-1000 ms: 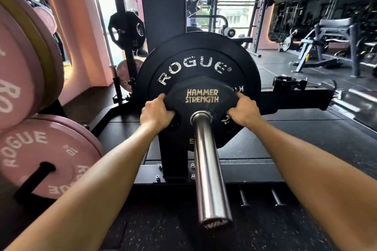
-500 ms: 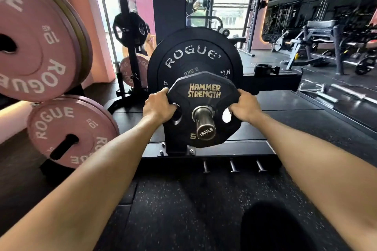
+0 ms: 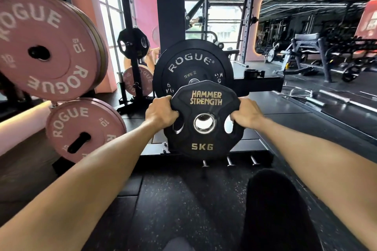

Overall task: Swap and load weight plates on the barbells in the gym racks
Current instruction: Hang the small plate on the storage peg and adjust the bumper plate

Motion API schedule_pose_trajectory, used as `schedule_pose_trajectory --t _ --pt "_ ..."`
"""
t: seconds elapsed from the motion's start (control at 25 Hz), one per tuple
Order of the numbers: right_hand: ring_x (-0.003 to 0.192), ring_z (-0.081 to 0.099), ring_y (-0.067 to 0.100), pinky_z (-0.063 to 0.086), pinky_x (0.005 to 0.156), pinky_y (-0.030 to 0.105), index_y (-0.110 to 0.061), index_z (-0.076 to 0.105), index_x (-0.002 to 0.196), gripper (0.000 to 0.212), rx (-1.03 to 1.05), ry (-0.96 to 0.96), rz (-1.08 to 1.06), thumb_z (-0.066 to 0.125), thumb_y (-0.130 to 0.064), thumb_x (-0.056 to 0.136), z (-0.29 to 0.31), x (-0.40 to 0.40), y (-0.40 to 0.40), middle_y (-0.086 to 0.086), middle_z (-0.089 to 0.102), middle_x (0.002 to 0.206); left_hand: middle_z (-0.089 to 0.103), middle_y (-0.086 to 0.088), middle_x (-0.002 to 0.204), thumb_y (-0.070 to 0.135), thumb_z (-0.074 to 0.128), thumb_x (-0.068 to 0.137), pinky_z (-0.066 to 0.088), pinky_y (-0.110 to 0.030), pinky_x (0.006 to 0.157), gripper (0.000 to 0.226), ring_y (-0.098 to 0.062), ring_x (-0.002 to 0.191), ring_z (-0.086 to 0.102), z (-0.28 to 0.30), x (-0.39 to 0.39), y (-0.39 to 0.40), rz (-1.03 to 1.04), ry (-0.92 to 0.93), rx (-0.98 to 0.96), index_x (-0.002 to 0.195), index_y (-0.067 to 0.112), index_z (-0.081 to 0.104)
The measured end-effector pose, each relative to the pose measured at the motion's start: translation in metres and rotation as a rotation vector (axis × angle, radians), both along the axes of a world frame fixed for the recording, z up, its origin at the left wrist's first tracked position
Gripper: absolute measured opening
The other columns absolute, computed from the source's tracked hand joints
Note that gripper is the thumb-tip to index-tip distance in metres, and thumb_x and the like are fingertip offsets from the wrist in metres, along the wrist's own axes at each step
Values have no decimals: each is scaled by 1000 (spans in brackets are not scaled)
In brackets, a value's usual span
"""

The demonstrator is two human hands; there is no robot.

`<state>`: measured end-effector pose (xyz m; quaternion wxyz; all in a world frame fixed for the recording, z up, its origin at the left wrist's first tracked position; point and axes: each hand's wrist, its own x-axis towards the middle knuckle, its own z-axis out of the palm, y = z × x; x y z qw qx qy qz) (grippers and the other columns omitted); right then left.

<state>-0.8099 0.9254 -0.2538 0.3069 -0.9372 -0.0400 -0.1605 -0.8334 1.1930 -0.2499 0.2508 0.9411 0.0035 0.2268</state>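
Two hands hold one black plate marked HAMMER STRENGTH and 5KG [image 3: 204, 120] upright, between them, in front of the person. The left hand [image 3: 161, 113] grips its left edge, fingers curled into the left grip slot; the right hand [image 3: 245, 115] grips the right edge the same way. Its centre hole shows empty, with no bar through it. Just behind it, partly covered, a larger black ROGUE plate [image 3: 191, 63] sits by the dark rack upright [image 3: 169, 6]. Pink ROGUE plates [image 3: 47, 47] hang on storage pegs to the left.
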Motion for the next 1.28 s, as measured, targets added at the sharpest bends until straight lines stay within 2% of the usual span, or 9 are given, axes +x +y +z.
schedule_pose_trajectory --t 0.2,0.4,0.52,0.64,0.68,0.8,1.04,1.16,1.28 --pt "77 64 25 51 61 30 -18 59 68 12 -31 -39 40 66 -9 64 32 -7 3 -3 64 73 72 -8 98 24 65 70 55 -39 80 29 -35 93 65 32 -9 10 -16 -48 38 99 24 71" --pt "65 64 24 57 57 34 -13 61 66 12 -32 -120 60 73 -13 62 122 34 6 5 65 72 69 -6 90 28 70 68 54 -35 78 25 -31 87 64 120 35 24 3 -128 67 93 24 70" --pt "63 64 27 53 55 34 -8 60 63 13 -16 -133 84 72 -13 63 205 71 10 8 64 68 64 1 76 26 71 67 51 -30 68 11 -23 75 59 200 68 32 -1 -154 77 75 25 63" --pt "63 63 26 51 54 34 -7 61 64 9 -22 -145 115 69 -12 65 291 95 15 8 63 67 55 12 63 22 73 68 40 -23 53 15 -16 63 51 287 86 36 -14 -171 59 68 28 59" --pt "62 62 24 52 54 34 -5 63 66 8 -36 -159 116 68 -11 65 326 102 18 8 63 67 53 12 62 22 73 68 38 -24 53 13 -17 63 51 321 91 38 -3 -180 70 71 26 60" --pt "54 56 18 51 51 31 1 67 70 14 -47 -195 132 71 -11 65 436 113 29 10 64 66 65 1 71 20 71 68 49 -29 60 12 -24 71 60 429 95 47 11 -213 69 79 16 68" --pt "64 65 27 58 58 40 -6 64 68 11 -15 -210 160 70 -13 62 635 116 68 10 66 70 65 -6 72 24 68 67 41 -29 58 10 -28 71 61 627 89 80 45 -201 103 69 21 59" --pt "60 63 27 56 57 40 -1 62 65 13 -28 -235 211 71 -10 64 713 120 94 10 65 67 58 1 63 36 58 58 38 -28 56 16 -22 63 54 703 82 102 66 -223 80 63 22 52" --pt "53 56 23 42 44 29 -5 55 54 19 -47 -248 253 72 -7 63 759 120 125 7 57 58 54 5 62 31 65 65 36 -27 57 14 -24 66 53 746 77 132 99 -224 103 68 20 56"
